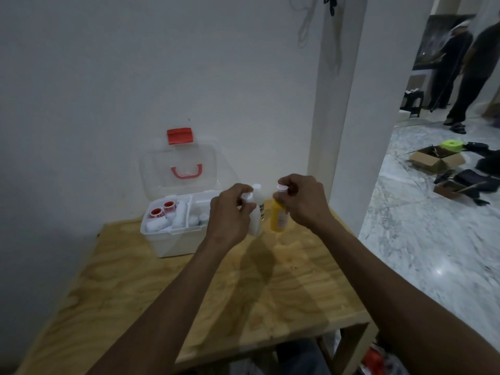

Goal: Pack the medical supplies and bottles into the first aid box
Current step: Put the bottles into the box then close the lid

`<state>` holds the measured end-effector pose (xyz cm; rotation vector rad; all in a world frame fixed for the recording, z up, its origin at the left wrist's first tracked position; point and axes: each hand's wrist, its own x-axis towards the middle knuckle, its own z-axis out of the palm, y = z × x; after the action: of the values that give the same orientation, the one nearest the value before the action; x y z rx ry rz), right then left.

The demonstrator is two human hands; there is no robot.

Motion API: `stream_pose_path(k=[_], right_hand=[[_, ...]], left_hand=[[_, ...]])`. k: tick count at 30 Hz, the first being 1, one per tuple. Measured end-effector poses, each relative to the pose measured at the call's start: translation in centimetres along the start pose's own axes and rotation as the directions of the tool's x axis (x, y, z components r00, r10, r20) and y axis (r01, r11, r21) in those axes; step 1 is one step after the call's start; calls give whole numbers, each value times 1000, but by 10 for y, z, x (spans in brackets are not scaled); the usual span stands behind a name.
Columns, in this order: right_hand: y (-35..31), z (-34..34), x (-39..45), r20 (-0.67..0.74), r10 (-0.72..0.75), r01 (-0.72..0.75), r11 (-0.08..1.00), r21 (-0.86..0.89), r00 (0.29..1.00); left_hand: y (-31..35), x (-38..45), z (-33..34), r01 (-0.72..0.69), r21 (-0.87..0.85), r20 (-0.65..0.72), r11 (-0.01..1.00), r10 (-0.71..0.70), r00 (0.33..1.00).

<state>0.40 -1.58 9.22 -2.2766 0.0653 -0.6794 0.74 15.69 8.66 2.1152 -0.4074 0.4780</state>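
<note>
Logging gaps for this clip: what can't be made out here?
Head view only:
- Label text on the yellow bottle and white bottle: too small, blurred.
- Third bottle: mostly behind the left hand.
- Right side of the box: covered by the left hand.

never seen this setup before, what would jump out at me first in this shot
Mid-frame, the left hand grips a white bottle by its top and the right hand a yellow bottle, a third bottle between and behind them. Left of the hands, the first aid box sits open on the wooden table, its red latch against the wall and bandage rolls already inside.
</note>
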Motion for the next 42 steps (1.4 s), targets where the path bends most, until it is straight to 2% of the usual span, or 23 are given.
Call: stream_pose_path(k=[4, 11, 17, 24, 32, 42], right_hand=[[-37, -2, 8, -2, -62, 62, 997, 45, 998], [-83, 23, 25, -12, -144, 145, 981, 132, 989], [-98, 59, 43, 3, -160, 157, 971, 179, 987], [-88, 94, 55, 102, -145, 128, 979, 159, 984], [-70, 122, 56, 226, -124, 106, 990, 89, 966], [-57, 138, 50, 353, -71, 87, 996, -30, 933]], left_hand=[[11, 8, -37, -43, 3, -44, 999, 43, 998], [2, 33, -96, -8, 89, -155, 996, 22, 988], [-28, 58, -109, 0, 115, -169, 993, 19, 985], [-60, 75, -93, 8, 195, -73, 981, 6, 997], [-85, 78, -73, 79, 276, 53, 958, -97, 994], [-99, 72, -57, 72, 445, 216, 892, -185, 959]])
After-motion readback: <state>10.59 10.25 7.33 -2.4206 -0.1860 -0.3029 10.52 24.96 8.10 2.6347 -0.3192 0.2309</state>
